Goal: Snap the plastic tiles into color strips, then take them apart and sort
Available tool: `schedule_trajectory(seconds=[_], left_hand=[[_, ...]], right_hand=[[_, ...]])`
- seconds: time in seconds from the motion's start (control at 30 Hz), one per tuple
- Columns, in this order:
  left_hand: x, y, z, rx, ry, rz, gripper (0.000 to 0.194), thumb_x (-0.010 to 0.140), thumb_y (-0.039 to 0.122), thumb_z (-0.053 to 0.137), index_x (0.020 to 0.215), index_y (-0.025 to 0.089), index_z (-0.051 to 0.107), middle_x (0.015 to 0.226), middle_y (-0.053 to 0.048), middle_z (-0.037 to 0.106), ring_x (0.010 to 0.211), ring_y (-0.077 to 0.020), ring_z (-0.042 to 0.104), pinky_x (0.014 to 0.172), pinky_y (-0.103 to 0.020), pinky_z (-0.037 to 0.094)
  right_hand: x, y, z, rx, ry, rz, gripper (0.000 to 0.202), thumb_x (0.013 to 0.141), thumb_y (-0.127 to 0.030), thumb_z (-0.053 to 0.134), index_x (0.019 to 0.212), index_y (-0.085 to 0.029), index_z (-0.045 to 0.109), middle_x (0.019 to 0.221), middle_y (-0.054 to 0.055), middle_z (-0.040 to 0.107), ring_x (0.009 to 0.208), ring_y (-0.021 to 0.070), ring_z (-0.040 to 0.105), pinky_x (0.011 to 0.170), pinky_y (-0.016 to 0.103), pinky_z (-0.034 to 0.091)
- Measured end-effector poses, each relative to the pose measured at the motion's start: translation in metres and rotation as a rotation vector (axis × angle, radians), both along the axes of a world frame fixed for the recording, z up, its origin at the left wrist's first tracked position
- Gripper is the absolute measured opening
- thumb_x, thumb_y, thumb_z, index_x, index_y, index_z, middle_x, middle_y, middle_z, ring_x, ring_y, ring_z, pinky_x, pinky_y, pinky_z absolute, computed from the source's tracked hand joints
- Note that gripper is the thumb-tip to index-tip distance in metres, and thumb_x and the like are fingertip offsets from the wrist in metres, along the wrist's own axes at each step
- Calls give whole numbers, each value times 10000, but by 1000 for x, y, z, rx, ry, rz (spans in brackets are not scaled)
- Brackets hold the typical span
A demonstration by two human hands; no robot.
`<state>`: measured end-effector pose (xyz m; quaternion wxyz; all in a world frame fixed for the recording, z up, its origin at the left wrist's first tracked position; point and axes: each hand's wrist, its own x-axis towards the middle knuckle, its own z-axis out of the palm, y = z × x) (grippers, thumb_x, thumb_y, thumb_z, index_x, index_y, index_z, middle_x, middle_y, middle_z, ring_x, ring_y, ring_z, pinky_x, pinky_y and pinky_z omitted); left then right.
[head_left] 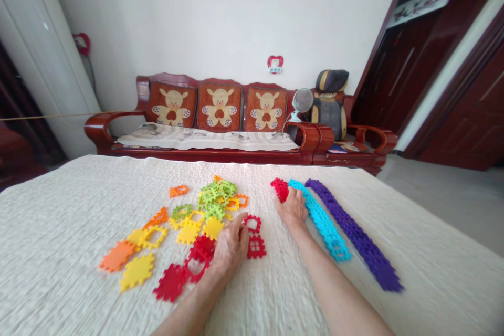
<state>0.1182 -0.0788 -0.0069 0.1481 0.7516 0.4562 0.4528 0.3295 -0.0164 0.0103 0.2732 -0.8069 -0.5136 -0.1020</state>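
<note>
L hand (231, 244) is resting low over the pale, cloth-covered tabletop (295, 299), fingers partly curled, index tip sitting at the edge of a red frame (252, 224); can't tell if it's pinching or just touching. A red window pc (256, 247) is lying right by that frame, on the person's side, next to the knuckles. More red pcs (170, 282) are lying on the hand's other side, overlapping in a chain, w/ the forearm passing close by.

R hand (292, 207) is pinching the near end of a short red row (279, 187), thumb on the L; some fingertips are hidden. A blue row (323, 221) is running just R of this hand, slanting toward the person, and a longer purple row (354, 235) is lying beside it, approx. parallel, w/ a narrow gap btwn.

Beyond L hand, a green pile (216, 192) is sitting loosely heaped, w/ yellow pcs (188, 232) spreading out in front. Orange pcs (118, 256) are lying mostly around the L edge, a few poking out from the pile.

In the bkgd a wooden sofa (205, 155) is standing against the wall, holding three bear cushions (219, 105). A small fan (302, 100) is standing nr its R arm, beside a padded chair (380, 139).
</note>
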Motion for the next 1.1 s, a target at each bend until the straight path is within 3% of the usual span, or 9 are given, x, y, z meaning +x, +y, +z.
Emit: schedule_trajectory(seconds=[0.1, 0.2, 0.33, 0.5, 0.63, 0.77, 1.0, 1.1], left_hand=[[-1, 0, 1, -7, -63, 43, 350, 824, 184, 412, 1134, 152, 570, 653, 4, 632, 591, -123, 580, 604, -251, 474], [-2, 1, 1, -14, -136, 102, 334, 832, 206, 404, 1103, 147, 589, 683, -7, 639, 591, -117, 581, 601, -239, 473], [-2, 3, 0, -23, -185, 146, 333, 836, 216, 389, 1084, 141, 597, 684, -8, 635, 583, -111, 576, 600, -234, 473], [-1, 4, 1, -37, -170, 127, 334, 832, 204, 392, 1090, 136, 592, 713, -17, 648, 630, -108, 590, 641, -233, 478], [-1, 4, 1, -43, -146, 123, 341, 827, 187, 397, 1106, 150, 589, 709, -13, 648, 640, -111, 586, 661, -241, 479], [-1, 5, -3, -42, -139, 126, 344, 828, 181, 399, 1117, 155, 584, 718, -13, 655, 655, -116, 595, 670, -246, 477], [-1, 7, -5, -43, -142, 108, 340, 822, 197, 418, 1109, 149, 595, 734, -25, 665, 649, -122, 601, 652, -245, 476], [-1, 7, -5, -36, -153, 102, 345, 817, 197, 412, 1105, 144, 597, 707, -19, 648, 641, -123, 596, 642, -243, 475]], right_hand=[[0, -9, 1, 113, 22, 90, 488, 815, -419, 467, 1217, -140, 474, 1149, 144, 506, 1050, 273, 495, 860, 382, 402], [-5, -23, -2, 221, 66, 329, 374, 820, -309, 440, 1150, -152, 517, 1109, 111, 549, 1075, 225, 494, 925, 343, 383], [-27, -46, -5, 108, 82, 605, 262, 810, -327, 495, 995, -183, 612, 987, 74, 611, 975, 193, 546, 895, 301, 400], [-55, -62, 2, -34, 15, 476, 265, 778, -434, 566, 857, -202, 668, 922, 76, 623, 897, 217, 551, 839, 333, 401], [-64, -60, 8, -104, 22, 378, 200, 745, -366, 588, 822, -202, 673, 908, 81, 630, 882, 233, 552, 792, 337, 398], [-66, -56, 3, -63, 40, 381, 161, 747, -308, 555, 788, -192, 660, 868, 81, 635, 857, 215, 563, 779, 315, 399], [-31, -43, -7, 157, 320, 303, 292, 795, -338, 457, 976, -160, 602, 838, 51, 664, 733, 162, 596, 718, 263, 426], [-6, -40, -8, 211, 243, 264, 335, 818, -344, 412, 1009, -143, 600, 897, 82, 659, 806, 178, 592, 778, 280, 422]])
